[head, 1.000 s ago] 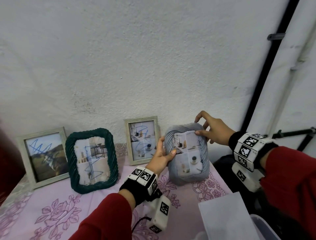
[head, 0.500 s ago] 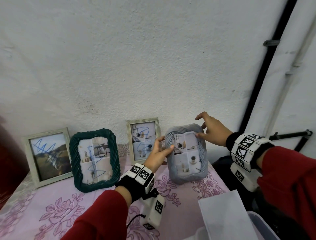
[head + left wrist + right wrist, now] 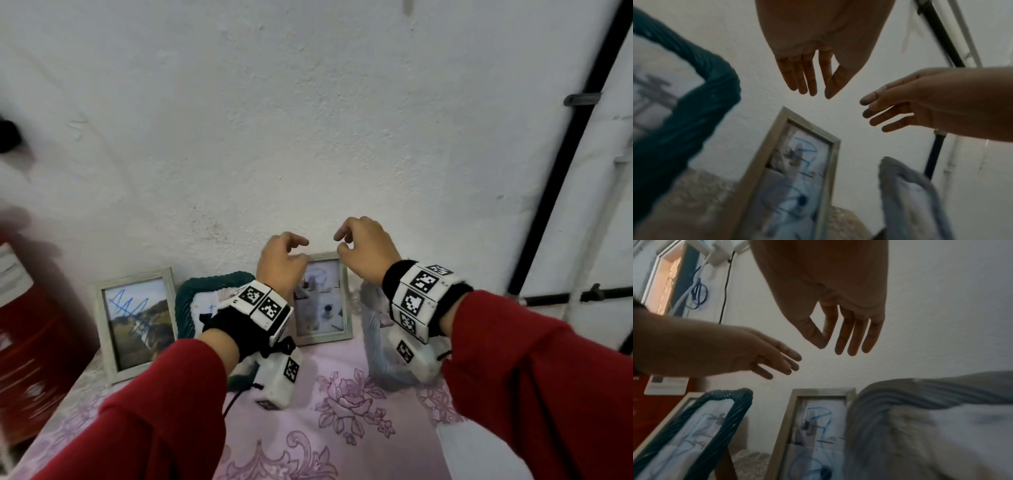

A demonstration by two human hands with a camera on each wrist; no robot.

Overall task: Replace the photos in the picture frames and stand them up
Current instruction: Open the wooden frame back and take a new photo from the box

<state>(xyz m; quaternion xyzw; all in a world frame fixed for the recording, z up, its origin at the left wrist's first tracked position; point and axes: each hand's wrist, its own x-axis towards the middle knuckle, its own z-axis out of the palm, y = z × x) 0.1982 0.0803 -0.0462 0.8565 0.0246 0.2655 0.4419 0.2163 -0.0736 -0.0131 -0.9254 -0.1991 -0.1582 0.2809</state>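
Observation:
Four photo frames stand on the pink floral tablecloth [image 3: 342, 414] against the white wall. From left they are a pale wooden frame [image 3: 133, 325], a dark green rope frame [image 3: 202, 291], a small pale frame [image 3: 322, 301] and a grey rope frame [image 3: 375, 346]. My wrists hide part of the green and grey ones. My left hand [image 3: 294, 251] and right hand [image 3: 346, 245] hover above the small pale frame, empty, with the fingers relaxed. In the wrist views the left hand's fingers [image 3: 807, 76] and the right hand's fingers [image 3: 846, 335] hang loose over the small pale frame [image 3: 795, 178] and the grey frame [image 3: 920, 418].
A red cabinet-like object [image 3: 30, 342] stands at the table's left end. A black pipe [image 3: 568, 164] runs up the wall on the right. A white box corner [image 3: 459, 448] shows at the lower right, near the table's edge.
Both hands have let go of the grey rope frame and risen above the frames. The grey frame now stands by itself at the right of the row.

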